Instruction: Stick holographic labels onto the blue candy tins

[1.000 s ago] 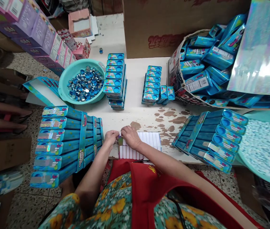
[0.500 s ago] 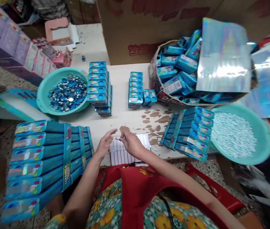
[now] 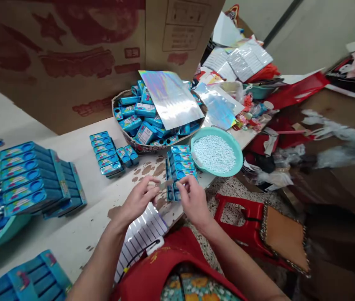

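Note:
Between my two hands a small clear strip is stretched, blurred and hard to make out. My left hand pinches its left end, and my right hand pinches the right end. Just beyond my right hand, a bundle of blue boxes stands at the table's edge, partly covered by the fingers. Below my left hand lies a sheet of narrow strips on the table. A turquoise bowl of pale pellets is behind the bundle.
Blue box stacks stand left, with a smaller stack at centre. A basket of blue boxes carries a shiny sheet. A bowl of metallic caps is far left. A red stool stands right.
The view has swung to the right. My hands have moved over beside the right-hand box bundle, and both now pinch the strip; earlier my left fingers were spread.

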`<act>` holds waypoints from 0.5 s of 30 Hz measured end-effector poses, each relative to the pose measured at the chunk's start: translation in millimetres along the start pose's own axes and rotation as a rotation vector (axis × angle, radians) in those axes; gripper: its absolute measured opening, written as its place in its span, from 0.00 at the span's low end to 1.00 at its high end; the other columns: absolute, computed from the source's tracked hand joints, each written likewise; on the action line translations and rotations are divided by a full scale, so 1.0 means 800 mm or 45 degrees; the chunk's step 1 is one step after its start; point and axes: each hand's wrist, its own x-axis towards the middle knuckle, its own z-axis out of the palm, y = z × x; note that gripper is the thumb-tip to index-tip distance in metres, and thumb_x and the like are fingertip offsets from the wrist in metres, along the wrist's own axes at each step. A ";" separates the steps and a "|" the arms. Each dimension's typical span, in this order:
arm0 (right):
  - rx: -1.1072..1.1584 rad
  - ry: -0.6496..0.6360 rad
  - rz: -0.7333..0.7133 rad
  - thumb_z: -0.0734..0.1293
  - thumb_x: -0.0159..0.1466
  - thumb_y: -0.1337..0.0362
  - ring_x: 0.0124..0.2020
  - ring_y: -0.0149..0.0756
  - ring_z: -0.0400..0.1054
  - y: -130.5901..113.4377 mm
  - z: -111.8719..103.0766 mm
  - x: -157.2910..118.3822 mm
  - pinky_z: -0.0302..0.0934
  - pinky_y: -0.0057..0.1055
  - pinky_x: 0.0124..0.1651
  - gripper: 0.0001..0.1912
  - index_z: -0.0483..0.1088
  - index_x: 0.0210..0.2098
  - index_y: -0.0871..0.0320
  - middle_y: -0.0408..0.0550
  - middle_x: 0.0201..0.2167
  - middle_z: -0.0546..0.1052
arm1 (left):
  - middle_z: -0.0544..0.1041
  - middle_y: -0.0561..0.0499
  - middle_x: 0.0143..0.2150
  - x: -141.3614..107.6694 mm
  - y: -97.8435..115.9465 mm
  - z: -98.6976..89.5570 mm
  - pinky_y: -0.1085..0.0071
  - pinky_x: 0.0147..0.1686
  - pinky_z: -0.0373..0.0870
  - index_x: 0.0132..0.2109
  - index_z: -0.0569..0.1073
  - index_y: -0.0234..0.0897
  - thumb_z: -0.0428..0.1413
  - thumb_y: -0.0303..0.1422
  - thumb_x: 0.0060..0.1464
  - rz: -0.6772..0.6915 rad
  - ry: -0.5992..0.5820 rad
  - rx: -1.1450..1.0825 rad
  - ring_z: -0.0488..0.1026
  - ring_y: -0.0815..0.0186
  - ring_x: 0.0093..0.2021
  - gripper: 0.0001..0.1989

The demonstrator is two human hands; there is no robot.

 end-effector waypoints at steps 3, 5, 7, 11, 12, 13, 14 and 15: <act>0.229 0.094 0.117 0.61 0.63 0.57 0.29 0.32 0.65 0.023 -0.035 0.015 0.61 0.29 0.33 0.08 0.62 0.37 0.55 0.44 0.30 0.70 | 0.69 0.56 0.21 0.036 0.029 0.021 0.74 0.27 0.62 0.43 0.67 0.38 0.50 0.41 0.56 0.074 -0.079 -0.005 0.66 0.70 0.23 0.13; 0.381 0.127 0.162 0.62 0.62 0.55 0.33 0.33 0.66 0.034 -0.052 0.021 0.64 0.29 0.35 0.14 0.62 0.43 0.55 0.46 0.36 0.72 | 0.67 0.57 0.21 0.049 0.040 0.029 0.75 0.26 0.62 0.42 0.66 0.37 0.51 0.42 0.55 0.088 -0.118 -0.039 0.65 0.71 0.23 0.13; 0.493 0.075 0.207 0.61 0.62 0.52 0.34 0.33 0.67 0.039 -0.062 0.024 0.66 0.29 0.32 0.19 0.62 0.48 0.56 0.50 0.41 0.71 | 0.66 0.57 0.21 0.056 0.049 0.032 0.75 0.24 0.61 0.42 0.66 0.37 0.52 0.43 0.54 0.066 -0.161 -0.063 0.65 0.71 0.23 0.15; 0.635 -0.127 0.289 0.62 0.59 0.49 0.29 0.30 0.67 0.042 -0.061 0.035 0.64 0.26 0.23 0.25 0.63 0.50 0.57 0.51 0.42 0.71 | 0.66 0.57 0.21 0.061 0.058 0.035 0.75 0.23 0.61 0.42 0.67 0.36 0.54 0.43 0.52 0.021 -0.200 -0.023 0.65 0.71 0.22 0.16; 0.651 -0.159 0.295 0.64 0.58 0.50 0.27 0.30 0.66 0.043 -0.058 0.040 0.63 0.26 0.24 0.23 0.66 0.47 0.58 0.49 0.37 0.72 | 0.66 0.57 0.22 0.062 0.059 0.036 0.75 0.23 0.61 0.42 0.67 0.36 0.54 0.43 0.52 0.013 -0.203 -0.017 0.65 0.71 0.22 0.16; 0.657 -0.175 0.290 0.65 0.57 0.51 0.26 0.29 0.65 0.044 -0.054 0.045 0.63 0.26 0.25 0.20 0.68 0.41 0.59 0.46 0.32 0.73 | 0.66 0.57 0.21 0.064 0.059 0.038 0.75 0.23 0.61 0.42 0.67 0.36 0.54 0.43 0.52 0.007 -0.206 -0.015 0.65 0.71 0.22 0.16; 0.654 -0.179 0.277 0.67 0.55 0.53 0.24 0.28 0.64 0.046 -0.051 0.050 0.62 0.26 0.26 0.16 0.69 0.35 0.59 0.43 0.27 0.72 | 0.66 0.57 0.21 0.065 0.058 0.040 0.75 0.23 0.61 0.42 0.67 0.36 0.54 0.43 0.51 0.000 -0.208 -0.015 0.65 0.71 0.22 0.16; 0.638 -0.170 0.259 0.67 0.55 0.55 0.23 0.28 0.63 0.049 -0.048 0.055 0.61 0.26 0.27 0.13 0.69 0.30 0.59 0.41 0.23 0.71 | 0.66 0.57 0.21 0.068 0.056 0.041 0.75 0.23 0.61 0.42 0.67 0.36 0.54 0.43 0.52 -0.008 -0.209 -0.014 0.65 0.71 0.22 0.16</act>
